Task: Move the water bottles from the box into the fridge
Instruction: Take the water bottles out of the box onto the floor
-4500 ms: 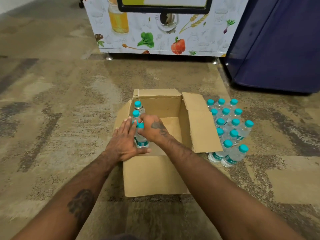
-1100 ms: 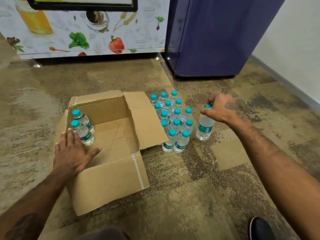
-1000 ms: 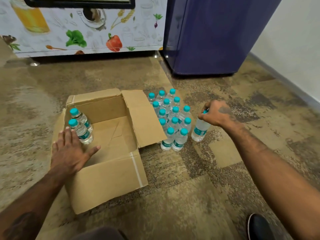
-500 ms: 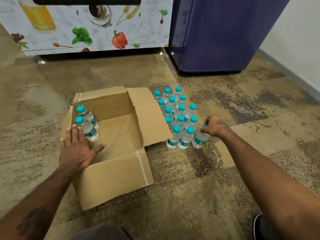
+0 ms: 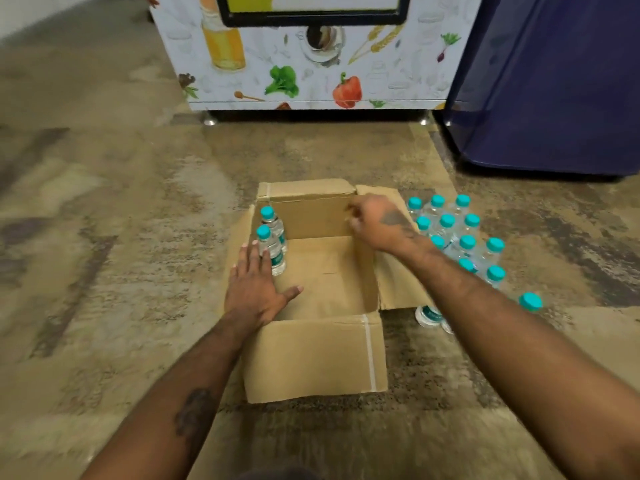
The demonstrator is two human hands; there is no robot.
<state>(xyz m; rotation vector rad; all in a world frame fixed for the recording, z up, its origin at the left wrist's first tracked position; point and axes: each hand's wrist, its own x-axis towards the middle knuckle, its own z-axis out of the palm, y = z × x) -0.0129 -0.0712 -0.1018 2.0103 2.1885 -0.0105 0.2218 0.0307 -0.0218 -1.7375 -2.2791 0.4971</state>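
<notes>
Well, the left hand (image 5: 254,292) lies flat on the left rim of the cardboard box (image 5: 311,355). Its fingers are straight and grasp nothing, and the fingertips are just beside the nearer of the two water bottles (image 5: 273,251) standing in the box's far left corner. That hand hides the nearer bottle's base. Beyond the box stands a printed cabinet (image 5: 311,81), cut off at the top. The right hand (image 5: 375,221) hangs over the box's far right corner. It is blurred, its fingers loosely bent, and I can see nothing in them. The right forearm (image 5: 485,306) and the box's raised right flap (image 5: 398,289) cover much of the teal-capped bottles on the floor (image 5: 446,221). One stray cap (image 5: 530,301) shows past the arm, and two bases peek out under the flap. The blue fridge (image 5: 554,81) runs out of sight at the top and right, so I cannot tell how its door stands.

Half a second ago the right hand was gripping the cap of a bottle at the near edge of the floor group. It has since let go and swung back over the box. The left hand has stayed put, and two bottles remain in the box.
</notes>
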